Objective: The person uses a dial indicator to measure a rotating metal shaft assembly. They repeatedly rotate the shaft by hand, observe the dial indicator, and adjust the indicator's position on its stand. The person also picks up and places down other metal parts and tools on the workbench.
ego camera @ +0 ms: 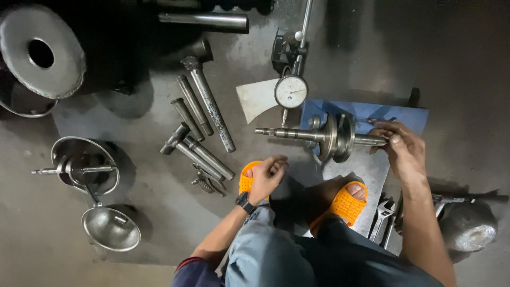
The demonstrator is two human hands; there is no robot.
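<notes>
Steel crankshaft with twin round webs and long stepped shafts (332, 136), lying level across a blue stand (396, 114) on the floor, likely propped at both ends so as to turn freely. Right end pinched in the fingers of the right hand (402, 144), closed around the shaft tip, a grip suited to rotating it. Just above the left shaft, a round white-faced dial gauge (291, 91) on a thin upright rod with a black base, stem pointing down toward the shaft, placed as if to read its wobble. Behind the gauge, a pale scrap of paper (256, 98).

Left hand (267, 176) loosely curled, holding nothing, resting near the knee above one orange perforated sandal (245, 179); the other sandal (345, 203) planted beside the stand, squat-style, keeping the body close over the work.

Further left, a fan of grey steel bars and punches (201, 114) laid within reach on the dark oily floor (159, 212). Beyond, two shiny metal bowls (111, 228), one holding a second small shaft. Wrenches (383, 215) by the right foot.
</notes>
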